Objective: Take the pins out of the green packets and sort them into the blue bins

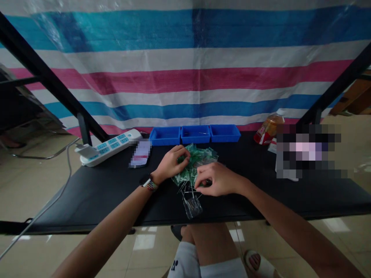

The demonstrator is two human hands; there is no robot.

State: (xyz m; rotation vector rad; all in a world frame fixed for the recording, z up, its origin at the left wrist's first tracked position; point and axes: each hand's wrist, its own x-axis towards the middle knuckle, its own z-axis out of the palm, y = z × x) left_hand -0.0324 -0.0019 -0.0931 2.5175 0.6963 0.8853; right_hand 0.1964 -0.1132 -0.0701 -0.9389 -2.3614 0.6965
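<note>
A heap of small clear bags with green parts (194, 165) lies on the black table (95, 193), in front of the middle blue tray. My left hand (171, 163) rests curled on the left side of the heap, fingers closed on the bags. My right hand (216, 179) is at the heap's near right edge, fingertips pinched together over thin metal pins (188, 190); what they hold is too small to name. One clear bag (192, 205) lies nearer the table's front edge. A watch with a striped band sits on my left wrist.
Three blue trays (195, 134) line the table's back edge. A white power strip (108, 147) with its cord lies at the back left, a blurred card (140, 153) beside it. A bottle (268, 131) and a blurred object stand at the right. Black frame struts slant on both sides.
</note>
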